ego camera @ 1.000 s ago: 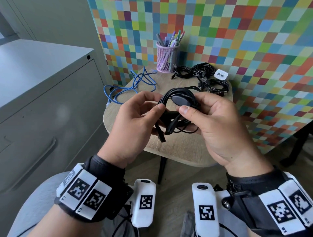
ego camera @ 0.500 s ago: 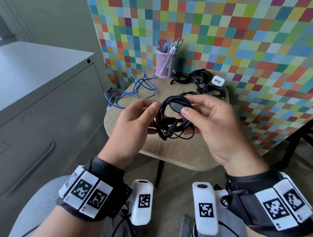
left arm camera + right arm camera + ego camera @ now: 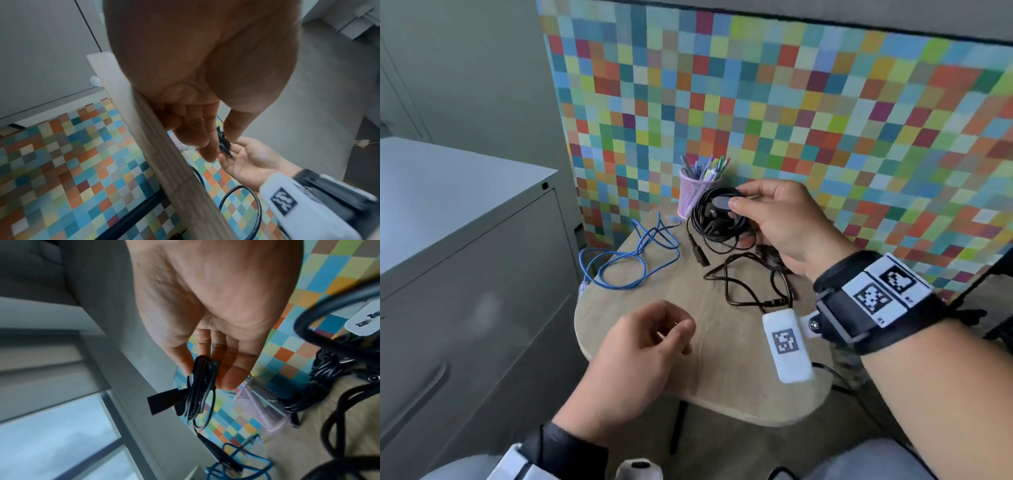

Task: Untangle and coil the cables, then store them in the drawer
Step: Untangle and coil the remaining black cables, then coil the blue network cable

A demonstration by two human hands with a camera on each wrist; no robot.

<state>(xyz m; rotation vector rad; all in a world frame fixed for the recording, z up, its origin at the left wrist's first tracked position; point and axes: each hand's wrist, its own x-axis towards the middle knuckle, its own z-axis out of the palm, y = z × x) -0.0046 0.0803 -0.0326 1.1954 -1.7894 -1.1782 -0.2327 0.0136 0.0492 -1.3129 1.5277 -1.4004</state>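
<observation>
A coiled black cable [image 3: 717, 219] with an oval inline piece hangs in my right hand [image 3: 736, 200], which pinches it between thumb and fingers just above the table, beside the pen cup. In the right wrist view the same coil [image 3: 197, 386] dangles from the fingertips [image 3: 227, 382] with a plug end hanging loose. My left hand [image 3: 681, 329] hovers over the table's near part, fingers loosely curled, holding nothing. A loose blue cable [image 3: 626, 263] sprawls at the table's left. Another black cable [image 3: 746, 284] lies untidy under my right wrist. The grey drawer cabinet [image 3: 482, 291] stands at the left, drawers closed.
A pink mesh pen cup [image 3: 691, 195] stands at the back of the small wooden table [image 3: 722, 370]. More black cables [image 3: 327, 369] and a white adapter [image 3: 366, 321] lie at the far right. A chequered coloured panel [image 3: 825, 137] closes off the back.
My left hand has let go of the coil and dropped back toward the table's near edge. My right hand has carried the coil away from me toward the pen cup.
</observation>
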